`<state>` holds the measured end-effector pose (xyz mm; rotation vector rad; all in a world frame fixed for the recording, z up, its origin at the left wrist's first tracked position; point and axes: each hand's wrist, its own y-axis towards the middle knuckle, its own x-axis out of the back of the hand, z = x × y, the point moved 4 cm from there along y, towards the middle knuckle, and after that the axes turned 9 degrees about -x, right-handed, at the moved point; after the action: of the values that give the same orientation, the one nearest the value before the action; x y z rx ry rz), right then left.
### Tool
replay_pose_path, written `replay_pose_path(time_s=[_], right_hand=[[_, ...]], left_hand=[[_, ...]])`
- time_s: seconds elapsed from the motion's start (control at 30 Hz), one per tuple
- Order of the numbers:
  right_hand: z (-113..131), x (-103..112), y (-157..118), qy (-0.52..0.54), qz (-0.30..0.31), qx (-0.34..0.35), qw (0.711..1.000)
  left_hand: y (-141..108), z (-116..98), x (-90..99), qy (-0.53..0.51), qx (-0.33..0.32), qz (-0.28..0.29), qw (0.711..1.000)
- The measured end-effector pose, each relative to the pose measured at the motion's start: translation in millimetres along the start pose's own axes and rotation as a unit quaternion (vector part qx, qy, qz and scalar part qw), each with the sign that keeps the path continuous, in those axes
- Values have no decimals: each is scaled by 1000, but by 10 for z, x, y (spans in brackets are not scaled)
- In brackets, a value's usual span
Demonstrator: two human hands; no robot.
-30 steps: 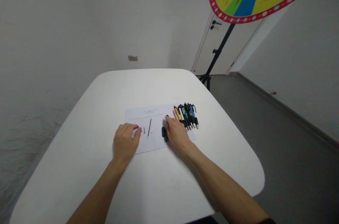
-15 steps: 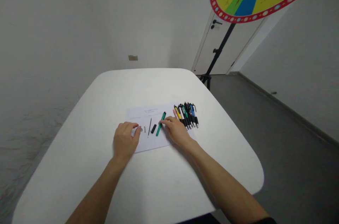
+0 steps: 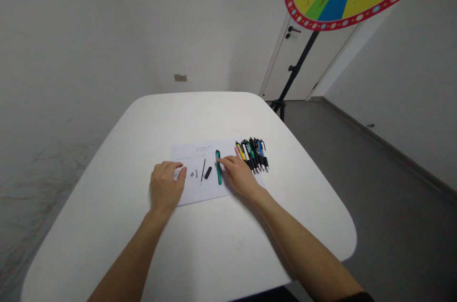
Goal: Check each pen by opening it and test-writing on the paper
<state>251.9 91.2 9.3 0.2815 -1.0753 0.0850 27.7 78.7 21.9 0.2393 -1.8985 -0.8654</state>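
On a white printed sheet [image 3: 193, 192] lie, from left to right, a tiny metal tip [image 3: 192, 174], a small spring-like piece [image 3: 196, 173], a thin refill [image 3: 203, 171], a black grip [image 3: 208, 172] and a green pen barrel [image 3: 219, 168]. My left hand [image 3: 168, 184] rests at the sheet's left edge, thumb and index finger apart, holding nothing. With its fingertips at the upper part of the green barrel, my right hand [image 3: 237, 173] lies on the sheet's right side; whether it grips the barrel or only touches it is unclear.
A row of several pens [image 3: 253, 155] in mixed colours lies at the sheet's right edge, close beside my right hand. The white table [image 3: 193, 116] has rounded corners. Beyond it a colourful wheel [image 3: 342, 2] stands on a black stand [image 3: 298, 66] before a door.
The green barrel has turned from slanted to nearly upright in view. My left hand has shifted slightly left, away from the metal tip, which now shows fully.
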Motion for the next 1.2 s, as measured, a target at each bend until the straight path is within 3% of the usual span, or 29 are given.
replay_pose_path(time_s=[0.17,0.3,0.4,0.63,0.93,1.03,1.1,1.17,1.2], right_hand=[[9,58,14,-1,-42,-41,998],[114,56,1,-20,15,-17,1000],[157,40,-11,-36,47,-11,998],[160,12,-7,-84,40,-2,996],[144,-42,-12,-105,55,-56,991],[99,-17,-1,-28,28,-98,994],[45,40,21,102,-18,-146,984],[-19,86,41,292,-53,-198,934],[-43,94,47,395,-57,-220,890]], left_hand=[[-1,-133,4,15,-70,27,997],[-34,-343,-84,15,-171,100,980],[-66,-459,-177,18,-207,158,965],[-77,-554,-285,16,-236,219,947],[-65,-544,-341,-11,-215,201,956],[-20,-490,-267,-63,-195,133,970],[12,-428,-189,-113,-159,80,978],[29,-364,-123,-173,-108,46,978],[32,-335,-102,-204,-76,37,975]])
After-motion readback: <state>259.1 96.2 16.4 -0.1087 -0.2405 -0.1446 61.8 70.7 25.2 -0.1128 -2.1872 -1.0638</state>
